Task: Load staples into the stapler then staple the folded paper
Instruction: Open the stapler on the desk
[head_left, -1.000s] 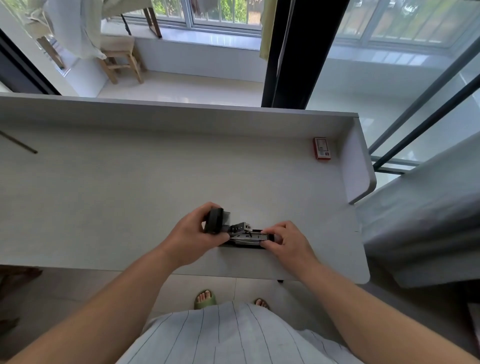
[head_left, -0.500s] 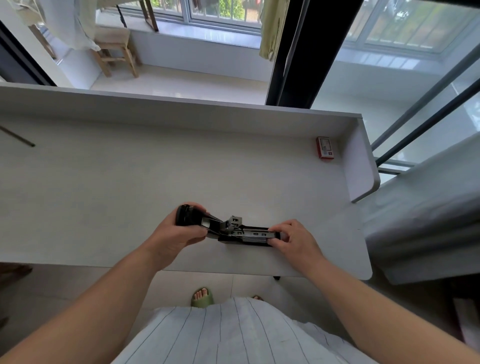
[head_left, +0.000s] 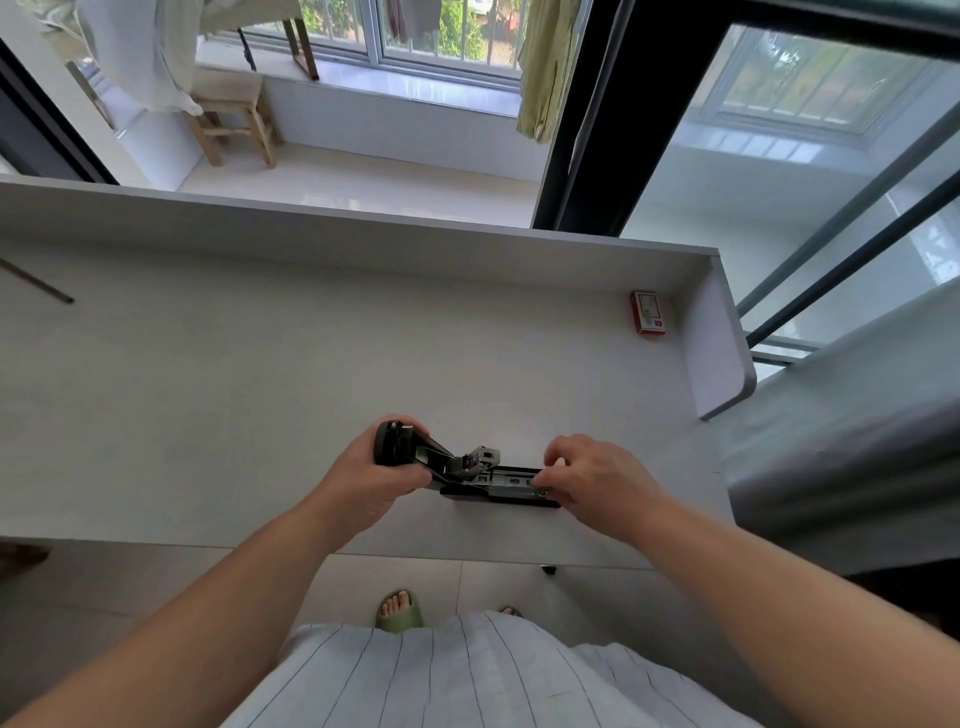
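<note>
- Stapler (head_left: 467, 470) near the front edge of the worktop (head_left: 260, 389), hinged wide open, lid swung out to the left, magazine rail bared to the right.
- Left hand (head_left: 374, 475): fingers clamped on the lid end, holding it back and up.
- Right hand (head_left: 592, 480): fingers pinched together at the rail's front tip; whether on a strip of staples or only on the metal, cannot tell, too small.
- Since a second ago: lid taken from upright to fully laid back, right hand shifted from pressing the base to picking at the rail tip.
- Meaning for the task, as a judgement: opening done, loading step in hand, rail ready to take staples; stapling not yet begun.
- Red box (head_left: 649, 314), likely staples, far off in the back right corner against the raised edge, well apart from both hands.
- No folded paper in view.
- Worktop pale grey, matte, with a raised back and right lip; a thin dark rod (head_left: 36, 283) at the far left.
- Beyond: tiled balcony, wooden stool (head_left: 234, 114), windows, hanging cloth; grey bedding at the right.
</note>
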